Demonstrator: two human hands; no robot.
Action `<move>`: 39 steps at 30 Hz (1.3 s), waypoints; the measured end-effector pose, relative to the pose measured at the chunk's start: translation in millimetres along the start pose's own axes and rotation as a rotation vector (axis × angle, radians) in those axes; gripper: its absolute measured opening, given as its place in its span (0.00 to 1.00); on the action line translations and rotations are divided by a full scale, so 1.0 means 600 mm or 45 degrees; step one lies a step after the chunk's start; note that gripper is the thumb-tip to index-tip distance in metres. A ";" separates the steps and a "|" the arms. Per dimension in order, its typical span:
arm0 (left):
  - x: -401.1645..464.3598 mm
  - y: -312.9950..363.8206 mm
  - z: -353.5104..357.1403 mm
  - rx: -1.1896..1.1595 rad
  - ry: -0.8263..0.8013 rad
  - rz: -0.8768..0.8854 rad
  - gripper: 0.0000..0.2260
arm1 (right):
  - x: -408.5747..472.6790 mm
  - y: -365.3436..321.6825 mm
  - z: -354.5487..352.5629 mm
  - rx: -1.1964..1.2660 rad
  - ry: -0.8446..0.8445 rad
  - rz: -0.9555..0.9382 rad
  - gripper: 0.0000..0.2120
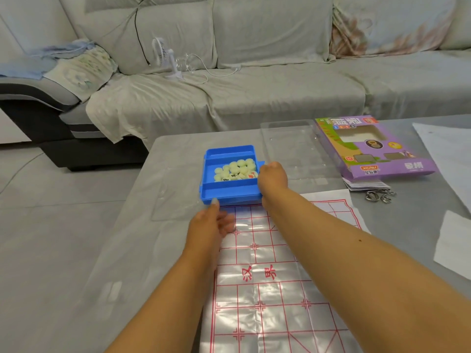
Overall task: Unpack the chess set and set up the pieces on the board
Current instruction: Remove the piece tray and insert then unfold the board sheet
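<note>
Chess pieces — pale round discs, a few showing characters — lie heaped in the middle compartment of an open blue box on the grey tabletop, at the far edge of the red-lined plastic board. Right hand curls its grip on the box's right wall; left hand is released, fingers relaxed, one fingertip touching the box's near edge.
</note>
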State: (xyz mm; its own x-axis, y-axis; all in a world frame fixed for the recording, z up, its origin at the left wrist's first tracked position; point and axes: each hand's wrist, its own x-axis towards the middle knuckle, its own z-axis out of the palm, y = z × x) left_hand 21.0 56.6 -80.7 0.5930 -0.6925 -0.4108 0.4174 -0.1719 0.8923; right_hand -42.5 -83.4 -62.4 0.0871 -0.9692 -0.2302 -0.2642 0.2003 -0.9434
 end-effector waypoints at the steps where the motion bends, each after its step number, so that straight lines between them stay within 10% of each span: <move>1: 0.003 0.006 -0.004 -0.180 -0.030 -0.041 0.08 | -0.005 0.005 -0.005 0.017 -0.017 0.006 0.15; 9: 0.010 0.014 -0.021 -0.715 0.017 -0.203 0.10 | -0.056 0.037 -0.057 -0.422 -0.073 -0.167 0.10; 14: 0.009 0.014 -0.033 -0.638 0.002 -0.127 0.07 | -0.132 0.113 -0.119 -1.415 -0.368 -0.436 0.36; 18: 0.002 0.023 -0.045 -0.566 0.006 -0.043 0.07 | -0.118 0.151 -0.116 -1.643 -0.432 -0.553 0.42; 26: -0.013 0.033 -0.083 -0.447 0.043 0.061 0.06 | -0.108 0.132 -0.089 -1.633 -0.350 -0.525 0.40; 34: -0.048 0.040 -0.153 -0.351 0.120 0.136 0.11 | -0.181 0.055 -0.020 -0.290 -0.262 -0.341 0.20; 39: -0.055 0.045 -0.198 -0.284 0.136 0.141 0.11 | -0.201 0.044 0.036 -0.384 -0.278 -0.629 0.16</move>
State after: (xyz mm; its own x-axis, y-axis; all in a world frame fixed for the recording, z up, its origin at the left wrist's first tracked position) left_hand 94.6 158.3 -65.1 0.7077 -0.6187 -0.3411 0.4803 0.0672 0.8745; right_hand -39.3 41.6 -64.7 0.4548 -0.8790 0.1429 -0.3995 -0.3448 -0.8494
